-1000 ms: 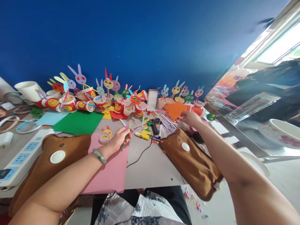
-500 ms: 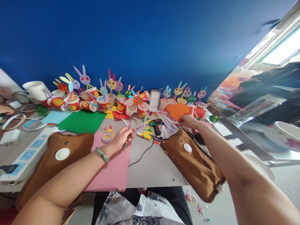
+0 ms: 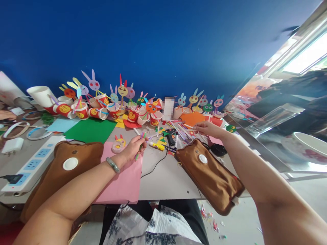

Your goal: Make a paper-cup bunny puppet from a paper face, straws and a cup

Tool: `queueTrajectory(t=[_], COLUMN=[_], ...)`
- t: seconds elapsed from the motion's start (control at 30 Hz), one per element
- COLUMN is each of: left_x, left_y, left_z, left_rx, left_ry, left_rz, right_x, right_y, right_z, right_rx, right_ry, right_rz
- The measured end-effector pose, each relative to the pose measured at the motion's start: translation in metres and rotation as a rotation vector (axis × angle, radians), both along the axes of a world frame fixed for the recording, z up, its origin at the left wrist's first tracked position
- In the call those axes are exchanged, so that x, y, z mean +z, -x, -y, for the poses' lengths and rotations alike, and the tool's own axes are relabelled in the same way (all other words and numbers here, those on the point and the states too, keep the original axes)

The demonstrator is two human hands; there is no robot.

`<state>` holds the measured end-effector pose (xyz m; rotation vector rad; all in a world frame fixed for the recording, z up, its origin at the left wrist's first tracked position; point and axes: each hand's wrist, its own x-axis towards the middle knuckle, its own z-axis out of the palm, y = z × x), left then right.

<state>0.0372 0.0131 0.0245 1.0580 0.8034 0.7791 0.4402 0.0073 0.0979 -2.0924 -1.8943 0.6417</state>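
My left hand (image 3: 135, 147), with a jade-like bangle at its wrist, is closed around a few thin coloured craft sticks (image 3: 143, 135), purple and green, above a pink paper sheet (image 3: 122, 187). Further right, my right hand (image 3: 206, 128) reaches over a pile of loose coloured sticks (image 3: 182, 131). Its fingers are pinched at the end of a pale craft stick (image 3: 188, 126). By my left hand lie a roll of tape (image 3: 117, 147) and a yellow paper rabbit face (image 3: 123, 141). A yellow marker (image 3: 156, 146) rests between my hands.
Red-and-white paper cups (image 3: 133, 114) with paper rabbits line the blue wall. Two brown plush pouches (image 3: 212, 177) flank the work area, the right one overhanging the table edge. A power strip (image 3: 35, 163) lies left. A black cable (image 3: 155, 166) crosses the table. Another person's hand (image 3: 7, 115) shows far left.
My right hand has shifted slightly up, with its fingers now pointing left at a pale stick. My left hand keeps hold of its sticks nearly in place. The view has shifted slightly.
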Motion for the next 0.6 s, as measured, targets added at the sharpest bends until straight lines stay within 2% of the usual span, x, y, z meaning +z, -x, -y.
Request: queueTrajectory(t=[0.13, 0.27, 0.37, 0.6], left_x=[-0.005, -0.01, -0.011, -0.016], left_y=[-0.001, -0.002, -0.002, -0.001], left_z=[-0.003, -0.005, -0.004, -0.007], left_rx=[0.004, 0.018, 0.016, -0.013], left_ry=[0.01, 0.032, 0.031, 0.003], left_rz=[0.033, 0.066, 0.068, 0.036], right_x=[0.0, 0.002, 0.002, -0.005], right_y=[0.011, 0.017, 0.018, 0.014], right_z=[-0.005, -0.011, -0.014, -0.013], right_rx=[0.038, -0.036, -0.096, -0.094], right_ry=[0.017, -0.061, -0.126, -0.152], right_rz=[-0.084, -0.161, -0.143, -0.079])
